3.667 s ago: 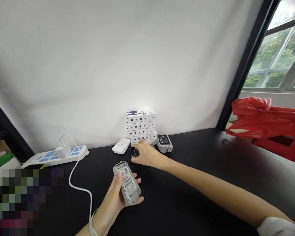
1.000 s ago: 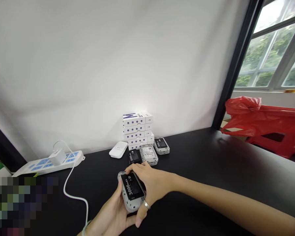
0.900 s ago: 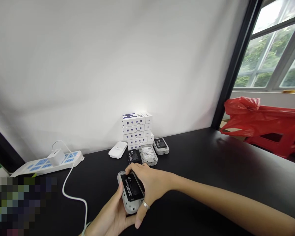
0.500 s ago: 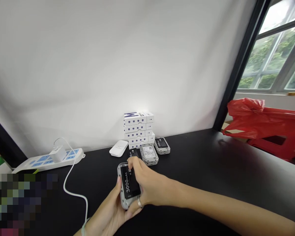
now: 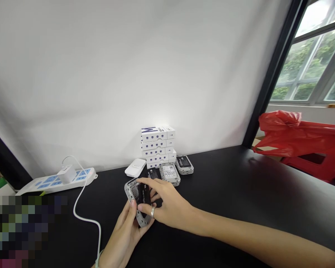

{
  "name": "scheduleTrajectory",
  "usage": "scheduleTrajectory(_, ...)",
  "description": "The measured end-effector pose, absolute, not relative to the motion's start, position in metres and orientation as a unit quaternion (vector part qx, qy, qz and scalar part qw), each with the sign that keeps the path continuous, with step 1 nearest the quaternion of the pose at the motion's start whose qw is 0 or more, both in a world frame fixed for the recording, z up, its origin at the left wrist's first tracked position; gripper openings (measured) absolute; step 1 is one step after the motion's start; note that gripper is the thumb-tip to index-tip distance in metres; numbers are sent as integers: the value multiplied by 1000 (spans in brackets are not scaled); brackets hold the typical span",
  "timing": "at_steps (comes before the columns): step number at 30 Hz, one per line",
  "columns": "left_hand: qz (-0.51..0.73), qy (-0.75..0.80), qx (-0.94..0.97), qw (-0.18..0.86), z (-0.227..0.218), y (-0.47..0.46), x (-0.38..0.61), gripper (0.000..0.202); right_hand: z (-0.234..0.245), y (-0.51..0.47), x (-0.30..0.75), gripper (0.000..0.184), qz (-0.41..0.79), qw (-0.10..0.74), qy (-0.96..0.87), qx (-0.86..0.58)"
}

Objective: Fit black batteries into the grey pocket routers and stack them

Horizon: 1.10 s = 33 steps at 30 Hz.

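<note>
My left hand (image 5: 127, 230) is closed around a grey-white handheld device (image 5: 130, 190) with its back off, holding it tilted above the table. A black battery (image 5: 144, 195) marked in mAh stands at an angle to the open bay, one side raised so that labelled surface shows beside it. My right hand (image 5: 171, 204) grips the battery between thumb and fingers; its lower edge is hidden. Just beyond the hands lie another black battery (image 5: 154, 173), an open device (image 5: 169, 173) with a bare bay, and an open device (image 5: 184, 165) with a battery in it.
Several white boxes (image 5: 158, 146) are stacked against the wall beside a white cover or closed device (image 5: 135, 168). On the left, a power strip (image 5: 53, 181) carries a white charger (image 5: 66, 174), whose cable (image 5: 86, 220) runs forward. A red plastic bag (image 5: 298, 128) is at right.
The battery, lying flat in the device before, is now lifted at one side. The device has tilted and shifted slightly left and up, and my right fingers have moved round the battery.
</note>
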<state>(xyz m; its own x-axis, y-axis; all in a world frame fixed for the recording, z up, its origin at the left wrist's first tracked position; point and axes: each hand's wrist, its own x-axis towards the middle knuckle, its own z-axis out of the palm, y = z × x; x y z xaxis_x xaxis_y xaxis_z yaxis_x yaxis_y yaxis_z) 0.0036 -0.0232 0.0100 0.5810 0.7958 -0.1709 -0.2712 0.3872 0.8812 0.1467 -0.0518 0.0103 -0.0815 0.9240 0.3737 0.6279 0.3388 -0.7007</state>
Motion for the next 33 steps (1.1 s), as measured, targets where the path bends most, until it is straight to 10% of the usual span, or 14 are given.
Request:
scheduleTrajectory(23,322,313,429,784,10,-13,1,55,44,43,160,40,-42,65,-692,-718)
scheduleTrajectory(33,224,313,495,779,10,-14,-1,54,29,-42,174,118,-33,154,-879,-451)
